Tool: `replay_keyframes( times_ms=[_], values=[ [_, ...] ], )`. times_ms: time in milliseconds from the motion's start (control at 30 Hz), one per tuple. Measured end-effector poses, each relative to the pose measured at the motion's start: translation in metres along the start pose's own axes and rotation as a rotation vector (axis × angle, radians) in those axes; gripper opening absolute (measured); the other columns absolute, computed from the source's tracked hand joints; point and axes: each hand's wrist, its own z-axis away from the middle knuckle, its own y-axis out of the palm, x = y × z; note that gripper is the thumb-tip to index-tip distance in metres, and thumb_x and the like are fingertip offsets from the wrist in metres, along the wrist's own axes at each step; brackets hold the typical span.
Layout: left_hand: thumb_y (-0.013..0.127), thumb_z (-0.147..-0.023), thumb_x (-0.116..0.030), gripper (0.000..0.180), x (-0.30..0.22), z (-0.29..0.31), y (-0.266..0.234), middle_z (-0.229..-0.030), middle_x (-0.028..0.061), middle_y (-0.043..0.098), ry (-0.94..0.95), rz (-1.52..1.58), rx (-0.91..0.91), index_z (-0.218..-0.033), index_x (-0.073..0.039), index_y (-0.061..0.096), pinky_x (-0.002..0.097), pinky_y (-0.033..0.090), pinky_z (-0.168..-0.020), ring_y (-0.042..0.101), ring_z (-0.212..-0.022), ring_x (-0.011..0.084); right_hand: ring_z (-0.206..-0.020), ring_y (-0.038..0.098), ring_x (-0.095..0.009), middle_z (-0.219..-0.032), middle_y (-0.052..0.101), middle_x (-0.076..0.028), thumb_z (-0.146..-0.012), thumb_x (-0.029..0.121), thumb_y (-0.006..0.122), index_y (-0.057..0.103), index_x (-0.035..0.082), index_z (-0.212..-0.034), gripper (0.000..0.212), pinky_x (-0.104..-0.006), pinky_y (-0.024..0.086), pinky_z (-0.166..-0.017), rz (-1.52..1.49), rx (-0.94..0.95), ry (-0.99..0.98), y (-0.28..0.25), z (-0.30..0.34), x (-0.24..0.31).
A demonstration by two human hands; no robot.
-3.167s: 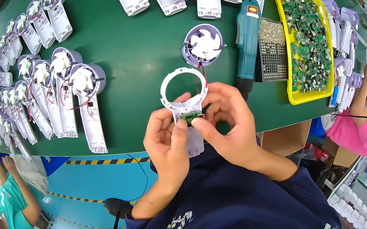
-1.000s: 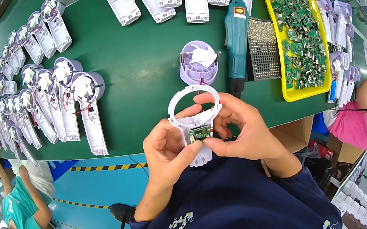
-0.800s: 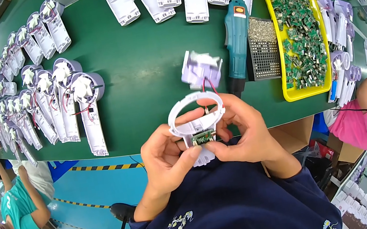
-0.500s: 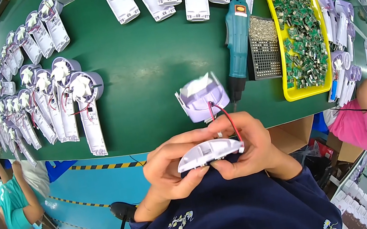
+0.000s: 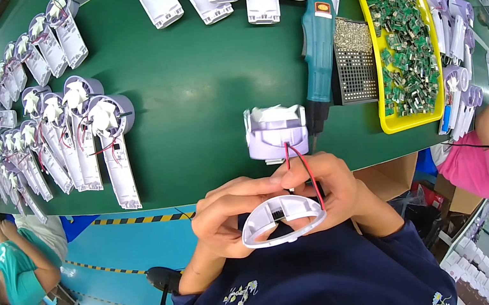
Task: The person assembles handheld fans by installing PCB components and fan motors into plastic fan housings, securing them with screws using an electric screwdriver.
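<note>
My left hand point(image 5: 223, 216) and my right hand point(image 5: 327, 187) are closed on the two sides of a white curved plastic housing point(image 5: 286, 236), held low in front of my body. Its open end faces me, showing a hollow inside with a small dark part. Just beyond my fingers is a pale purple fan head point(image 5: 278, 140) with white blades. Red and black wires point(image 5: 308, 174) run from the head toward the housing and my right fingers. My hands hide whether head and housing are joined.
A teal electric screwdriver point(image 5: 318, 53) lies right of the fan head, its cord running back. Beside it are a perforated screw tray point(image 5: 356, 79) and a yellow tray point(image 5: 384, 119) of green circuit boards. Rows of fan housings point(image 5: 122, 173) stand left; more point(image 5: 262, 4) lie at the back.
The white housing has tilted, so its hollow inside now shows. The fan head has turned to sit squarer behind my hands. Both hands keep their hold.
</note>
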Motion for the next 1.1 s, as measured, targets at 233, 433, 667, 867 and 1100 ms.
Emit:
replay_keyframes(
  times_ms=[233,433,667,867,1100],
  values=[
    [0.08,-0.079,-0.011,0.03,-0.001,0.001,-0.003,-0.106,0.0321,0.066,-0.012,0.002,-0.014,-0.094,0.01,0.063,0.0396,0.059,-0.072,0.071,-0.084,0.0341,-0.049,0.047,-0.011,-0.069,0.057,0.0,-0.066,0.008,0.078,0.061,0.006,-0.121,0.058,-0.0254,0.038,-0.046,0.047,-0.021,-0.091,0.003,-0.009,-0.001],
    [0.08,-0.073,-0.006,0.03,0.002,-0.001,-0.004,-0.107,0.0326,0.066,0.023,0.015,0.009,-0.093,0.01,0.062,0.0398,0.059,-0.071,0.071,-0.084,0.0336,-0.046,0.045,-0.01,-0.069,0.058,0.0,-0.068,0.006,0.079,0.061,0.003,-0.116,0.052,-0.0242,0.036,-0.044,0.037,-0.051,-0.127,0.006,-0.006,-0.006],
    [0.074,-0.073,-0.001,0.031,-0.008,-0.003,-0.001,-0.114,0.0325,0.063,-0.115,-0.072,-0.023,-0.099,0.01,0.06,0.0399,0.055,-0.089,0.069,-0.1,0.0342,-0.046,0.044,-0.011,-0.063,0.051,0.0,-0.068,0.006,0.082,0.059,0.005,-0.116,0.053,-0.0247,0.035,-0.044,0.063,-0.091,-0.077,0.008,-0.006,-0.004],
    [0.068,-0.076,0.008,0.028,-0.009,0.0,0.008,-0.117,0.0318,0.062,-0.224,-0.058,-0.155,-0.1,0.009,0.054,0.0382,0.053,-0.091,0.067,-0.104,0.0285,-0.049,0.054,-0.015,-0.076,0.063,-0.004,-0.068,0.009,0.081,0.061,0.004,-0.112,0.049,-0.0264,0.043,-0.047,0.214,-0.087,-0.03,0.007,-0.013,0.001],
    [0.072,-0.076,0.008,0.027,-0.009,-0.004,0.002,-0.114,0.0306,0.064,-0.398,-0.077,-0.145,-0.097,0.007,0.056,0.0324,0.054,-0.083,0.069,-0.097,0.0242,-0.045,0.041,-0.006,-0.074,0.063,0.001,-0.066,0.009,0.082,0.059,0.004,-0.114,0.054,-0.0217,0.034,-0.043,0.313,-0.048,-0.013,0.001,-0.016,0.001]
  ],
)
